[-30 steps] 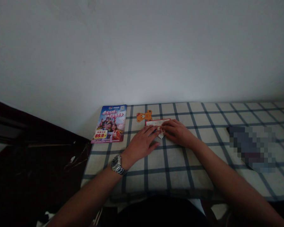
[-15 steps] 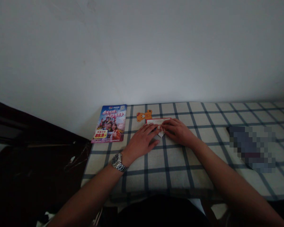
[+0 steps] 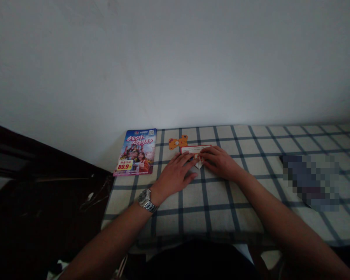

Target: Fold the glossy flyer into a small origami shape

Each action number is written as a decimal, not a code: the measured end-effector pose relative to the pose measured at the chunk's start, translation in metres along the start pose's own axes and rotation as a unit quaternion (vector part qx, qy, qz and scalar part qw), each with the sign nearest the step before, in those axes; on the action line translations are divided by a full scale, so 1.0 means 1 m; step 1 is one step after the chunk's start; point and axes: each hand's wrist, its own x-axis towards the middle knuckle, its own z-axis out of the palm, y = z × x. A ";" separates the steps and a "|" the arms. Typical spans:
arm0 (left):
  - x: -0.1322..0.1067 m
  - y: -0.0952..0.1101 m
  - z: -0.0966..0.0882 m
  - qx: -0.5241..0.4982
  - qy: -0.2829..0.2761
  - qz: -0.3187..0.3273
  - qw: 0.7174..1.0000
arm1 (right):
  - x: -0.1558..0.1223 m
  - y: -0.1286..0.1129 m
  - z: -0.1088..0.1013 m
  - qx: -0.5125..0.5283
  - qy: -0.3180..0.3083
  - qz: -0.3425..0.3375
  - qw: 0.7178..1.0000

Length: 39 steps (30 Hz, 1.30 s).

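Note:
A folded sheet of printed paper (image 3: 198, 162) with a red edge and a pointed near end lies on the checked cloth, mostly covered by my hands. My left hand (image 3: 177, 174), with a metal watch on its wrist, rests on the left part with fingers stretched out and thumb apart. On the right side, my right hand (image 3: 220, 162) has its fingers bent and close together on the paper near the fold. The fingertips of both hands nearly meet over the middle.
A colourful flyer (image 3: 137, 152) lies at the left of the checked cloth (image 3: 221, 210). Just beyond my hands is an orange bear cutout (image 3: 176, 143). A dark, blurred-out object (image 3: 301, 181) lies at the right. Behind the table rises a white wall (image 3: 192, 62).

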 end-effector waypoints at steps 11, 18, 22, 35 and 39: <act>-0.001 0.002 0.001 0.013 0.003 0.005 1.000 | 0.000 0.002 0.001 -0.008 0.006 -0.018 1.000; -0.002 0.006 -0.001 0.014 0.009 -0.005 1.000 | -0.002 0.004 0.008 0.031 0.004 -0.012 0.999; -0.002 0.005 0.000 0.018 0.004 -0.008 1.000 | -0.003 0.006 0.010 0.047 0.010 -0.006 0.999; -0.002 0.007 -0.003 0.027 0.000 -0.012 1.000 | 0.000 0.003 0.009 0.024 0.001 0.000 1.000; -0.003 0.007 -0.003 0.025 0.003 -0.010 1.000 | 0.002 0.001 0.008 0.019 -0.009 0.000 1.000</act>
